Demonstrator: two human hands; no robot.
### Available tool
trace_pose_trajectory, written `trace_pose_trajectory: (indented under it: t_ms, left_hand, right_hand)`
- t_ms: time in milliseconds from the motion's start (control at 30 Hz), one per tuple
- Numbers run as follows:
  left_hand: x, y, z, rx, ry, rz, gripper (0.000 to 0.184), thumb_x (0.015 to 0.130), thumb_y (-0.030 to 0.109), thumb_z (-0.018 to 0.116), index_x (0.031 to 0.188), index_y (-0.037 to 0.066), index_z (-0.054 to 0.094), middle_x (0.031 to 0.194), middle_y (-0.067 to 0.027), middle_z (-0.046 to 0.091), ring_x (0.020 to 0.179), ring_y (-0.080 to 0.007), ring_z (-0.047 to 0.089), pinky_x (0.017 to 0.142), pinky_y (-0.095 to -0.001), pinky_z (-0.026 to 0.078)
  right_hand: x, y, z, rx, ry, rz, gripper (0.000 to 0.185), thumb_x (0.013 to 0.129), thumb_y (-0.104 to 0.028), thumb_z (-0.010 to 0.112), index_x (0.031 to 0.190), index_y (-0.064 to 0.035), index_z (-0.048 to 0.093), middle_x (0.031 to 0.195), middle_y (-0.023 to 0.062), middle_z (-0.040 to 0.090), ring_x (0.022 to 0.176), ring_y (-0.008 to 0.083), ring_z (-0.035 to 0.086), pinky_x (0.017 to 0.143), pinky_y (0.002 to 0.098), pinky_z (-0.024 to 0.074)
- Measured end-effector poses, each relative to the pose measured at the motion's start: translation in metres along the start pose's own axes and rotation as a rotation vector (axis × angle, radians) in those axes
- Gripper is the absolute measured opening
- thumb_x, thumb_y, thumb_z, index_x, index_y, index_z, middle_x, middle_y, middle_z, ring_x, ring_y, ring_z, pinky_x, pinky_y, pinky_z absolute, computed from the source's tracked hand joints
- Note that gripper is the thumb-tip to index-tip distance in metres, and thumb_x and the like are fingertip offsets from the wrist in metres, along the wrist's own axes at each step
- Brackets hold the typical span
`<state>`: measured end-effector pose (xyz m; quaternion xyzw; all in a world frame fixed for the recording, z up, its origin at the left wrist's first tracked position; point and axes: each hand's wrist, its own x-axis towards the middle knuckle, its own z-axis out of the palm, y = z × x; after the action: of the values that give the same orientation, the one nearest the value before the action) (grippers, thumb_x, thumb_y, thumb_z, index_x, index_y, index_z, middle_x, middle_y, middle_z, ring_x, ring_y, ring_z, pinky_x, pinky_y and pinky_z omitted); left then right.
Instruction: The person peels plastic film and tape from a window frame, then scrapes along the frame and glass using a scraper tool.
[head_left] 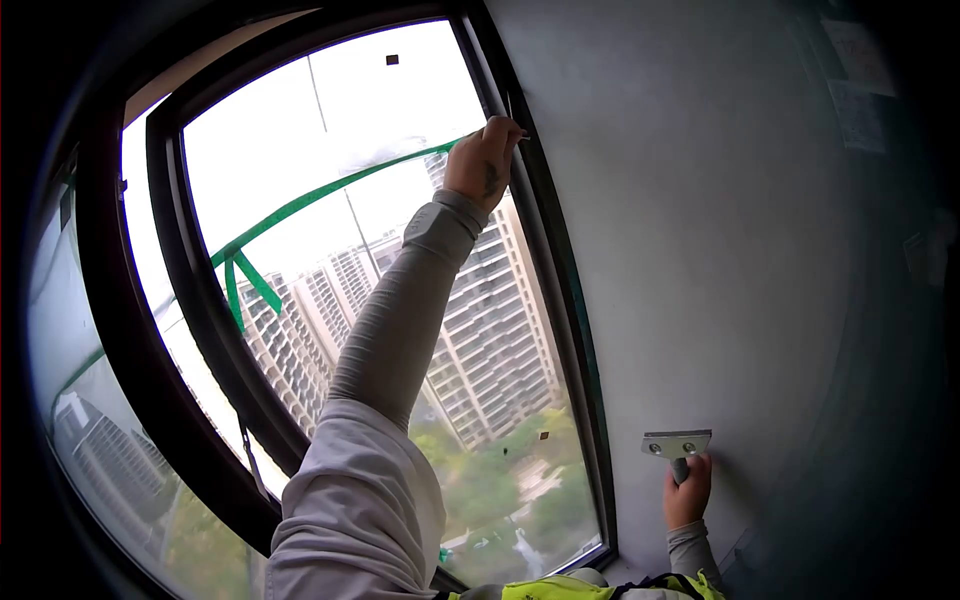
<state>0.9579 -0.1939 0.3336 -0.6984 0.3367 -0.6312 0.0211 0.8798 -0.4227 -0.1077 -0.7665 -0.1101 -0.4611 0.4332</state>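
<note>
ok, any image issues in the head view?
Head view: sky through the window blown out; wall dim, fading into black corners; window frame bowed by wide-angle distortion; soft shadow beside the right hand; trees hazy.

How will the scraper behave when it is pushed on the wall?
The scraper will probably feel stiff, since its head looks metallic. It may twist if one corner catches, because the head is wider than the neck.
</note>
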Motion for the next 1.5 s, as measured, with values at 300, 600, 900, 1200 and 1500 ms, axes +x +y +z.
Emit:
trace_pose_trajectory:
  t_ms: [300,600,900,1200,1500]
  left_hand:
    - [-0.068,0.074,-0.007,-0.18,0.055,-0.105,0.005,0.086,0.006,0.052,0.09,0.004,0.049,0.085,-0.0112,0.064,0.076,-0.0295,0.063,0.063,-0.0347,0.05]
    - [-0.093,0.12,-0.018,-0.28,0.137,-0.184,0.005,0.085,0.003,0.053,0.089,0.004,0.05,0.079,-0.0118,0.064,0.071,-0.0291,0.063,0.06,-0.0343,0.049]
    - [-0.128,0.172,-0.043,-0.34,0.157,-0.173,0.01,0.077,-0.002,0.057,0.085,0.003,0.053,0.078,-0.0127,0.059,0.07,-0.0316,0.058,0.061,-0.0372,0.047]
    - [-0.179,0.235,-0.059,-0.37,0.097,-0.196,0.015,0.072,-0.003,0.062,0.082,0.004,0.054,0.08,-0.0087,0.062,0.08,-0.0277,0.062,0.066,-0.0341,0.051]
    - [-0.226,0.261,-0.088,-0.766,0.163,-0.469,0.026,0.076,-0.001,0.053,0.102,0.001,0.051,0.113,-0.0202,0.052,0.086,-0.0258,0.061,0.074,-0.0314,0.05]
  right_hand:
    - [0.008,-0.056,-0.014,0.324,-0.117,0.24,0.017,0.075,-0.01,0.061,0.072,-0.0021,0.046,0.061,0.0144,0.049,0.056,0.0339,0.05,0.053,0.039,0.0406]
    - [0.112,-0.142,-0.02,0.816,-0.173,0.426,0.01,0.082,-0.012,0.058,0.081,-0.0047,0.051,0.07,0.004,0.058,0.047,0.0069,0.046,0.041,0.021,0.039]
    - [0.213,-0.185,-0.014,0.911,-0.133,0.454,0.022,0.08,-0.023,0.063,0.081,-0.0033,0.055,0.074,0.0044,0.059,0.053,0.0096,0.05,0.045,0.0227,0.0409]
    - [0.181,-0.167,0.001,0.817,-0.268,0.36,0.016,0.076,-0.01,0.065,0.086,0.0002,0.057,0.071,0.0029,0.056,0.056,0.0098,0.051,0.054,0.0225,0.0434]
    - [0.085,-0.132,-0.038,0.802,-0.311,0.524,0.017,0.076,-0.008,0.064,0.088,0.0002,0.055,0.066,0.0023,0.054,0.053,0.0092,0.05,0.049,0.0225,0.0416]
